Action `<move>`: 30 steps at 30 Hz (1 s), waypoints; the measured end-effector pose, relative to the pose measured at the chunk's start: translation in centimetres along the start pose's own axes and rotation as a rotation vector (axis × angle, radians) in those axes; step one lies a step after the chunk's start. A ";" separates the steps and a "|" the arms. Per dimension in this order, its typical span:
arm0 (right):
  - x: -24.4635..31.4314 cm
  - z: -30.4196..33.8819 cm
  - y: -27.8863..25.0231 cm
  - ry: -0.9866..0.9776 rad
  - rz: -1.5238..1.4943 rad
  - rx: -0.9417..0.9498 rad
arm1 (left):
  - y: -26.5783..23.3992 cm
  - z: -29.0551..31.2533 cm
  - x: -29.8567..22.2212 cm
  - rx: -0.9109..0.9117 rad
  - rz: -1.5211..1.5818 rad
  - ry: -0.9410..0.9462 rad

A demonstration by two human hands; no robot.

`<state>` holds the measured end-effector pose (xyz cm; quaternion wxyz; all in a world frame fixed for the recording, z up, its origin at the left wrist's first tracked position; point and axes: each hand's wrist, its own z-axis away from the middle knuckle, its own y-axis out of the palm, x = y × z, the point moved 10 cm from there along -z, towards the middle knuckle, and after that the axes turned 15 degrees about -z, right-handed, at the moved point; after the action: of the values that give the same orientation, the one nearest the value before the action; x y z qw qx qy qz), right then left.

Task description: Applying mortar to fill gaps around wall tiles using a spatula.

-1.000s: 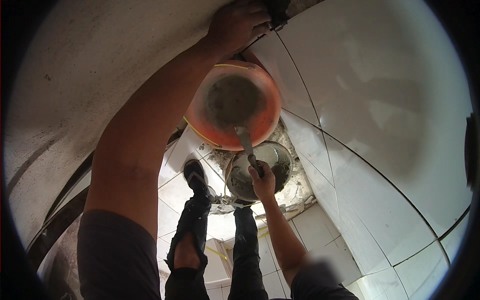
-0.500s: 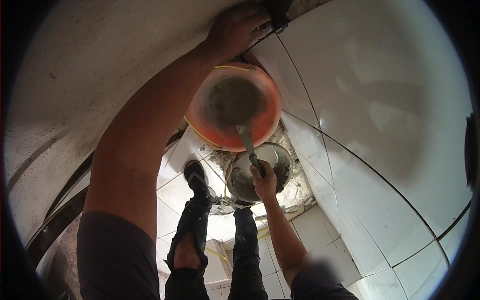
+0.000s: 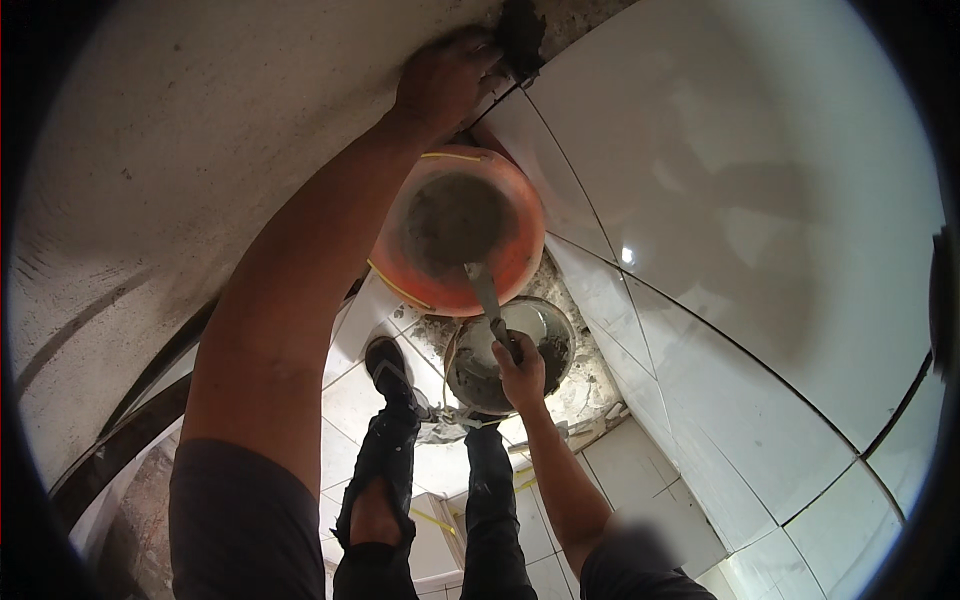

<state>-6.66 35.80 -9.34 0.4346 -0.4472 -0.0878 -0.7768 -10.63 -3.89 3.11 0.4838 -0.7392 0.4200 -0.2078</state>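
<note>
My right hand (image 3: 520, 372) is wrapped round the handle of a trowel (image 3: 484, 290) with a narrow, mortar-smeared blade. The blade's tip reaches over the near side of an orange bucket (image 3: 390, 262), whose inside holds grey mortar (image 3: 455, 218). Below that hand stands a second, round container (image 3: 565, 345) with a grey-coated inside. My left hand (image 3: 448, 82) is raised at the far end, beside the top corner of a white wall tile (image 3: 690, 150). Its fingers are bent at the tile's edge, partly hidden, and what they grip cannot be made out.
A rough plastered wall (image 3: 170, 150) rises on the left, and glossy white tiles cover the right wall. A dark gap (image 3: 520, 38) lies above the tile corner. My feet and torn dark trousers (image 3: 385, 480) are below, over a pale tiled floor (image 3: 345, 420).
The whole view has shifted slightly, so the buckets and tiles sit a little lower and further left. Both hands keep nearly the same places, the trowel still over the orange bucket.
</note>
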 end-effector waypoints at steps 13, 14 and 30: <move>-0.5 1.0 -0.9 0.075 0.033 0.002 | -0.1 -0.1 0.0 -0.061 -0.009 0.003; -0.7 1.0 -1.0 0.075 0.034 -0.002 | 0.1 -0.4 -0.1 -0.044 -0.004 -0.006; -0.8 0.6 -1.0 0.100 0.012 0.015 | 0.8 0.4 0.6 -0.011 0.003 -0.046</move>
<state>-6.86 37.23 -9.36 0.4467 -0.4050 -0.0692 -0.7948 -10.31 -4.34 2.20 0.4895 -0.7457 0.4112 -0.1877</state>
